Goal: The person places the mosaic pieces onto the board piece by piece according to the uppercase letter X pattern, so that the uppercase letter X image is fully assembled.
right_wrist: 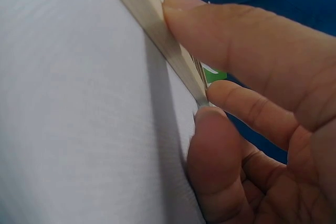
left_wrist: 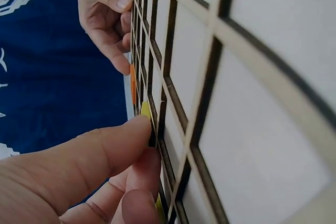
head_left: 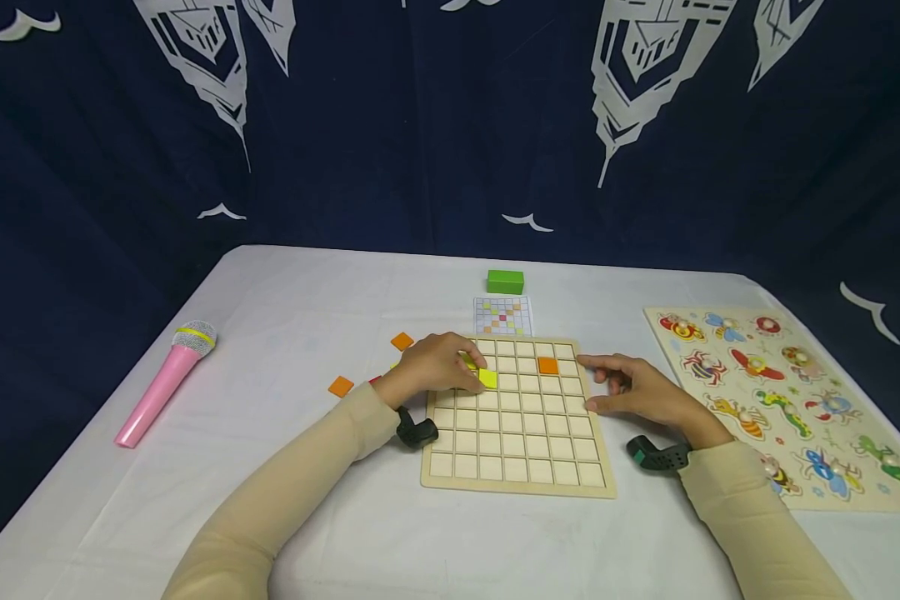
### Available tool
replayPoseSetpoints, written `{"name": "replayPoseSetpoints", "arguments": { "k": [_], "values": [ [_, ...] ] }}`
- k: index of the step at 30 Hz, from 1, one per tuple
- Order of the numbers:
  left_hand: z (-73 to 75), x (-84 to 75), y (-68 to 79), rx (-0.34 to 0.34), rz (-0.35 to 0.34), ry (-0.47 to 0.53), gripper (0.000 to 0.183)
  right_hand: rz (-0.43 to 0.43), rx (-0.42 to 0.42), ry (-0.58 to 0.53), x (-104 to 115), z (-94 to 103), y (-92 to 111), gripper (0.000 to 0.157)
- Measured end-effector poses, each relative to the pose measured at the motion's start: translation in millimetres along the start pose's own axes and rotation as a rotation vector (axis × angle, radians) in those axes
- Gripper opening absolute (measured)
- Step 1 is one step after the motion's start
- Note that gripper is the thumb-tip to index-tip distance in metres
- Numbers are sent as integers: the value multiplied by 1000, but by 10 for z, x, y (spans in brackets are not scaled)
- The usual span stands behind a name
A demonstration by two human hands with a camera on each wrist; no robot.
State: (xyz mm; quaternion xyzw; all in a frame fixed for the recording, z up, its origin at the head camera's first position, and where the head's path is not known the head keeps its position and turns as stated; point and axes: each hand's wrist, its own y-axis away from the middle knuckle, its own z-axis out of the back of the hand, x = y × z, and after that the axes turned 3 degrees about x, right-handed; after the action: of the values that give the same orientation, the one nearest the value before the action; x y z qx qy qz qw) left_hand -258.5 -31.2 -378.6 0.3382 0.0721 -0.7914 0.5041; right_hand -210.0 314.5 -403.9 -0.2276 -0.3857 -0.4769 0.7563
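Note:
My left hand [head_left: 441, 363] is over the upper left of a wooden grid board [head_left: 521, 485], its thumb and fingertips at a small yellow square tile [head_left: 487, 379]. In the left wrist view the yellow tile [left_wrist: 145, 109] shows at the thumb tip, close over the grid. A second bit of yellow [left_wrist: 159, 209] peeks out below the fingers. At the board's right edge, my right hand [head_left: 637, 392] touches the rim with thumb and index finger, holding no tile. An orange tile [head_left: 547, 366] lies in a square near the top right.
Loose orange tiles [head_left: 341, 387] and a partly hidden red one lie left of the board. Behind it are a small colour-grid card [head_left: 502, 316] and a green block [head_left: 506, 282]. A pink toy microphone [head_left: 167, 383] lies at left, an insect picture board [head_left: 787, 408] at right.

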Motion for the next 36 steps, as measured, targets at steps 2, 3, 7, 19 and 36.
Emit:
{"name": "replayPoseSetpoints", "arguments": {
  "k": [2, 3, 7, 19, 36],
  "values": [
    [-4, -8, 4, -6, 4, -5, 30, 5, -2, 3, 1, -1, -2, 70],
    [-5, -11, 6, -7, 5, -6, 30, 5, -2, 4, 2, -2, -2, 70],
    [-3, -7, 11, -4, 2, 3, 30, 6, -2, 4, 10, -8, -4, 70],
    [144, 124, 149, -86, -96, 86, 36, -4, 3, -1, 4, -1, 0, 71],
    [610, 653, 115, -44, -142, 326, 43, -9, 1, -5, -1, -2, 0, 71]
  ]
}}
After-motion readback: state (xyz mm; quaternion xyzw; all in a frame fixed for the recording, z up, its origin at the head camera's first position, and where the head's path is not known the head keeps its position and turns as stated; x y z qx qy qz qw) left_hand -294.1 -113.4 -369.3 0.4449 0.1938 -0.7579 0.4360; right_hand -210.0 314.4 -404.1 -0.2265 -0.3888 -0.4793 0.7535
